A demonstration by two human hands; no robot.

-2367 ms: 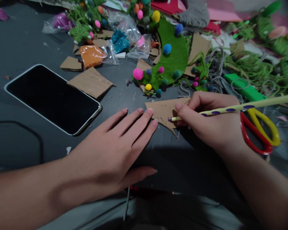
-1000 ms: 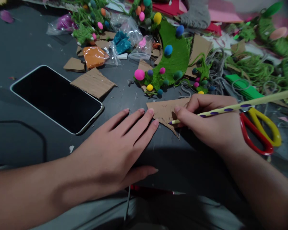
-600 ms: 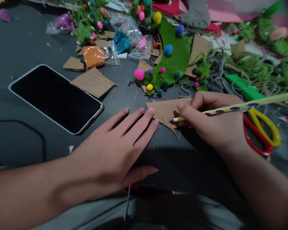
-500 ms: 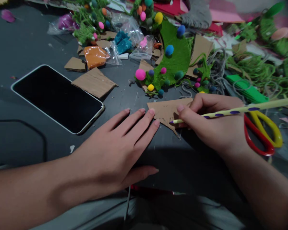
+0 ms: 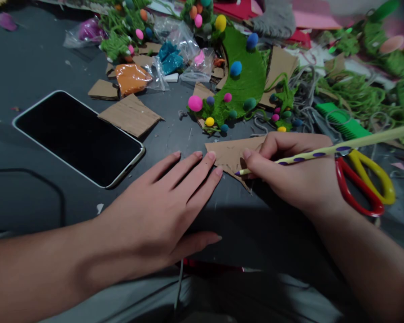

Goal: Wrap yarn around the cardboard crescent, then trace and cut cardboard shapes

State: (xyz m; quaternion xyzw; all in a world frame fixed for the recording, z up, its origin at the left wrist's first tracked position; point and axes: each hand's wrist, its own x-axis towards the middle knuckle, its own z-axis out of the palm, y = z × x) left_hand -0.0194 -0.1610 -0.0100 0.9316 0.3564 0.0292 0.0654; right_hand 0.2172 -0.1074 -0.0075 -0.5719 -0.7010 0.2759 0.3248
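A dark grey counter (image 5: 30, 76) fills the scene, crowded with craft scraps along its far side. A person's left hand (image 5: 168, 206) lies palm down on the near left, its fingers straight and slightly apart, the thumb pointing right. The right hand (image 5: 292, 170) is bent on the near right, thumb and fingers pinched together. At left, a phone (image 5: 77, 139) rests with a dark screen, near the left fingertips but apart from them. A fuzzy green crescent (image 5: 247, 85) lies at the centre, beyond the hands. Scissors (image 5: 375, 210) with one red and one yellow handle lie just right of the right wrist. Between the hands is a flat, pointed piece of cardboard (image 5: 230, 152): two left fingertips touch its left edge, while the right fingers cover its right end. Clamped in those right fingers is a pale yellow pencil (image 5: 314, 154) with purple ovals, slanting off to the right; its purple tip meets the cardboard near its near edge. Smallest are faint drawn marks (image 5: 234, 147) on the cardboard, between both sets of fingers.
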